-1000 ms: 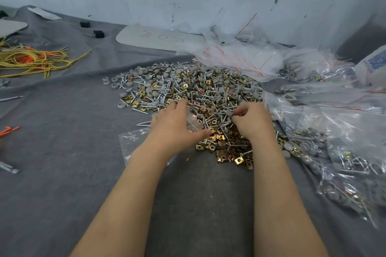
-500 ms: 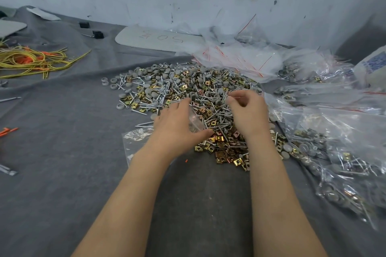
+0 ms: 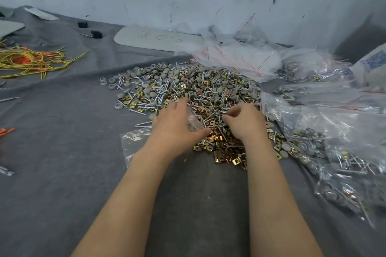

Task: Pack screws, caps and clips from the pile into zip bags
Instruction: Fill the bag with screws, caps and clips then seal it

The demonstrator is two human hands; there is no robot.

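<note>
My left hand (image 3: pixel 177 125) is curled around the mouth of a small clear plastic zip bag (image 3: pixel 193 120), thumb under and fingers over. I judge that grip props the opening toward the mixed pile of silver screws, grey round caps and brass-coloured square clips (image 3: pixel 188 89) spread on the grey cloth-covered desk (image 3: pixel 62 152), so pieces need only a short trip. My right hand (image 3: pixel 244 121) sits on the near part of the pile, just beside the bag mouth, fingers bent in a pinch. Whether they hold a screw I cannot tell, since the knuckles hide the tips. A flat clear zip bag (image 3: pixel 133 142) lies under my left wrist. Filled clear bags (image 3: pixel 323 152) are heaped to the right, likely parked clear of the working spot.
</note>
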